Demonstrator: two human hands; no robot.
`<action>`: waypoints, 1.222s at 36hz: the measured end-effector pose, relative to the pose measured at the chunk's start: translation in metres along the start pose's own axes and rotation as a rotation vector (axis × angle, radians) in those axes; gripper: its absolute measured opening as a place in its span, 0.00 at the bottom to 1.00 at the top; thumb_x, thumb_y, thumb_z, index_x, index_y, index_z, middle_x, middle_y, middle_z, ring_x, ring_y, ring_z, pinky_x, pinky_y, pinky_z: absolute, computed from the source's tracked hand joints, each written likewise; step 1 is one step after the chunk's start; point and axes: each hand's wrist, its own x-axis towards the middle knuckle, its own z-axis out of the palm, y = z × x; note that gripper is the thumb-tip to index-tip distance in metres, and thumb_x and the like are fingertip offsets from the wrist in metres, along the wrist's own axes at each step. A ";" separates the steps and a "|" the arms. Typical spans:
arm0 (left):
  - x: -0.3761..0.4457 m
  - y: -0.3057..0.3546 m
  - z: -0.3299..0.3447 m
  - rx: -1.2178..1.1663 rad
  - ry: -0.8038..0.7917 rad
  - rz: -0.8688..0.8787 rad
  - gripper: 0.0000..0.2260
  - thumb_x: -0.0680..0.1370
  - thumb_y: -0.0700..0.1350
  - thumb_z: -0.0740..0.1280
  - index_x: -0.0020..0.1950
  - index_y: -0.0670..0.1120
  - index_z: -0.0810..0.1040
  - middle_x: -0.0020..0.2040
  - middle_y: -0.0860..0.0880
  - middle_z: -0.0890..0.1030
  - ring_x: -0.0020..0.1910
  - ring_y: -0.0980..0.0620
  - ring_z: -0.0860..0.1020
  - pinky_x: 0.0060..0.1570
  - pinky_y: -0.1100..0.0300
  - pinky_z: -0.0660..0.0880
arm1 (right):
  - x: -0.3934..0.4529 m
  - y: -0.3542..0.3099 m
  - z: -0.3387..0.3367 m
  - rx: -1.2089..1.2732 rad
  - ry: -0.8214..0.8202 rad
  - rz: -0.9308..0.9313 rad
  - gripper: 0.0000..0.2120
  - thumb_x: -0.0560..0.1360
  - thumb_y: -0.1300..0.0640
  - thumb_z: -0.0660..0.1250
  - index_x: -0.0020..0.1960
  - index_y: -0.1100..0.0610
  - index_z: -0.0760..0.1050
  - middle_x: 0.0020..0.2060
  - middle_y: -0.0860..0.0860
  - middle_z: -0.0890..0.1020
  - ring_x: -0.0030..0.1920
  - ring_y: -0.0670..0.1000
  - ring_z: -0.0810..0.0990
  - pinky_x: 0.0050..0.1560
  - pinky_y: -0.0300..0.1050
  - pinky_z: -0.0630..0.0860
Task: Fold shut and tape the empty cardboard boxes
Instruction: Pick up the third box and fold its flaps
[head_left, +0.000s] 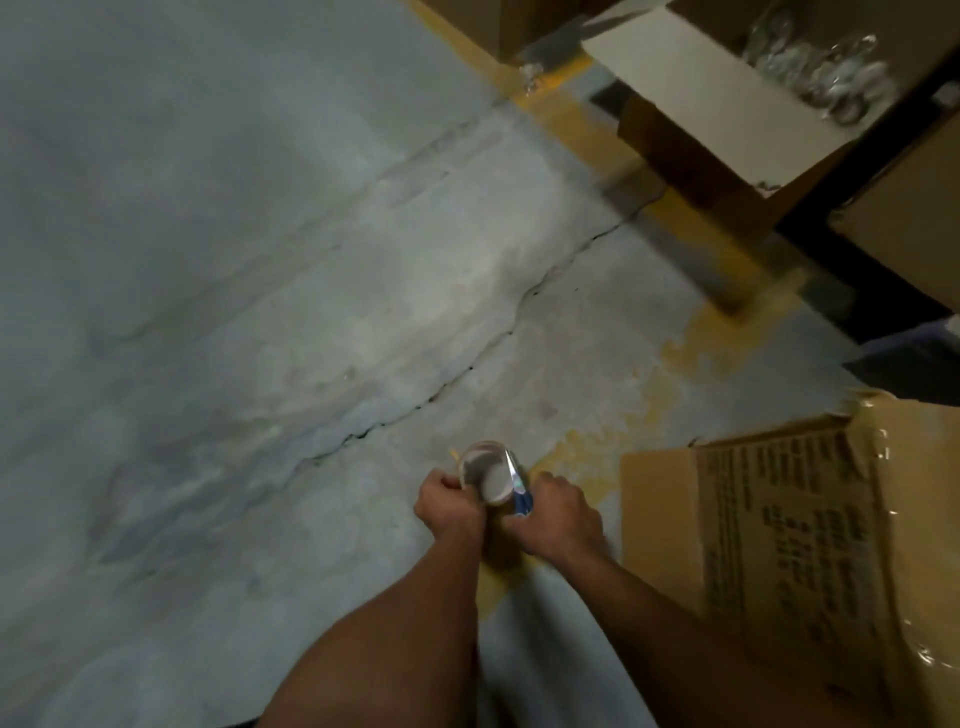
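Observation:
Both my hands are held out over the concrete floor near the lower middle of the view. My left hand (448, 503) grips a roll of clear packing tape (485, 470) by its left side. My right hand (558, 513) is closed on a blue-handled cutter (519, 491) whose shiny blade lies against the roll. To the right lies a brown cardboard box (779, 545) with printed text on its flap and a strip of glossy tape along its right part. The picture is blurred.
A grey, cracked concrete floor (260, 312) with a worn yellow line (691, 343) fills most of the view. At the top right stand more cardboard boxes; an open one (691, 93) holds clear plastic-wrapped items (831, 73). Another box (914, 228) sits at the right edge.

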 end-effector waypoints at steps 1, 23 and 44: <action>0.003 -0.003 0.004 0.021 0.006 -0.004 0.13 0.69 0.30 0.65 0.30 0.45 0.70 0.32 0.48 0.73 0.36 0.48 0.73 0.42 0.55 0.74 | 0.005 0.000 0.005 -0.016 0.011 -0.012 0.27 0.67 0.43 0.67 0.61 0.56 0.71 0.58 0.54 0.76 0.61 0.57 0.74 0.53 0.50 0.73; -0.030 0.025 0.025 0.087 -0.028 -0.079 0.25 0.73 0.41 0.72 0.66 0.34 0.68 0.65 0.34 0.72 0.67 0.36 0.70 0.64 0.47 0.68 | -0.004 0.003 0.004 0.204 0.000 -0.097 0.18 0.75 0.61 0.61 0.65 0.60 0.70 0.62 0.60 0.75 0.64 0.61 0.71 0.62 0.49 0.68; -0.267 0.076 -0.016 0.002 -0.884 0.307 0.16 0.82 0.44 0.59 0.64 0.35 0.75 0.63 0.35 0.77 0.42 0.49 0.76 0.46 0.55 0.76 | -0.233 0.091 -0.155 -0.348 0.402 -0.148 0.31 0.71 0.46 0.65 0.71 0.57 0.66 0.73 0.57 0.61 0.74 0.57 0.56 0.71 0.59 0.55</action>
